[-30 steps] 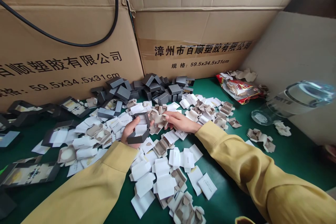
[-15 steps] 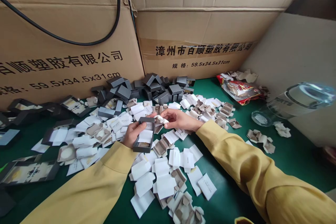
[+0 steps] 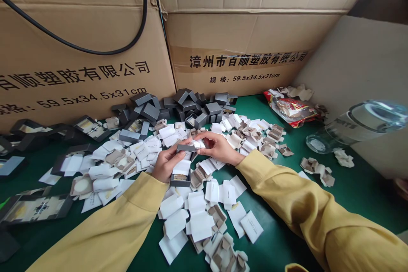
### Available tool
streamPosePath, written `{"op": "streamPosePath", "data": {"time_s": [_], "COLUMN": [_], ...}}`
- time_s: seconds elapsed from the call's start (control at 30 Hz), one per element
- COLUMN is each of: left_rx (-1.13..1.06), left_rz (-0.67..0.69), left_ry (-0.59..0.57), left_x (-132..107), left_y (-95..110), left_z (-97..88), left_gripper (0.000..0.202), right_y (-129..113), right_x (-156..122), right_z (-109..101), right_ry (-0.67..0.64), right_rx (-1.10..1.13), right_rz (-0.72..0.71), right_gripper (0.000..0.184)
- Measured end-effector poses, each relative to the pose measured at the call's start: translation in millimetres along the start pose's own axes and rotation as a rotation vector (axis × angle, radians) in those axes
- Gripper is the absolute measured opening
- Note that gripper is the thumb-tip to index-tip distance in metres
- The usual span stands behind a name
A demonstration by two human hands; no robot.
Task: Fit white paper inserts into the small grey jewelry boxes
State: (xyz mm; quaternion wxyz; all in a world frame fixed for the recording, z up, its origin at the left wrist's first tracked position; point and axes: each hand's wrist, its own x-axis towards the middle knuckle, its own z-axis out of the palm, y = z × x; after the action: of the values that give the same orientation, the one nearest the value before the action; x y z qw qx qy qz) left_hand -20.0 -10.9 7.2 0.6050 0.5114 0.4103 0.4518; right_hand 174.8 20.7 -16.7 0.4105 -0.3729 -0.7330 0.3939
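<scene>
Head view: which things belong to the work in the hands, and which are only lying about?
In the work: left hand, holding the open small grey box; right hand, pinching a white insert at its top edge; loose white cards and beige inserts on the green table.
Lying about: snack bag, glass jar, black cable, cardboard cartons.
</scene>
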Motion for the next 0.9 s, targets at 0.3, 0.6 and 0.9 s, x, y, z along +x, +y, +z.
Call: {"op": "streamPosePath", "data": {"time_s": [0.3, 0.6, 0.9], "left_rx": [-0.059, -0.064, 0.028], "left_rz": [-0.051, -0.024, 0.035], "left_ry": [0.022, -0.019, -0.025], "left_x": [-0.6, -0.7, -0.6], "left_y": [-0.9, -2.9, 0.7], "left_z": [-1.1, -4.7, -1.4], "left_gripper": [0.053, 0.048, 0.048], "right_y": [-3.6, 1.4, -4.9], "right_x": [1.1, -1.3, -0.4], "right_z": [-6.6, -0.6, -4.8], "right_ry": [-0.119, -0.105, -0.113], "right_rx": [0.165, 0.19, 0.131], "right_rz": [-0.027, 0.059, 0.003], "right_gripper": [0.041, 0.044, 0.045]}}
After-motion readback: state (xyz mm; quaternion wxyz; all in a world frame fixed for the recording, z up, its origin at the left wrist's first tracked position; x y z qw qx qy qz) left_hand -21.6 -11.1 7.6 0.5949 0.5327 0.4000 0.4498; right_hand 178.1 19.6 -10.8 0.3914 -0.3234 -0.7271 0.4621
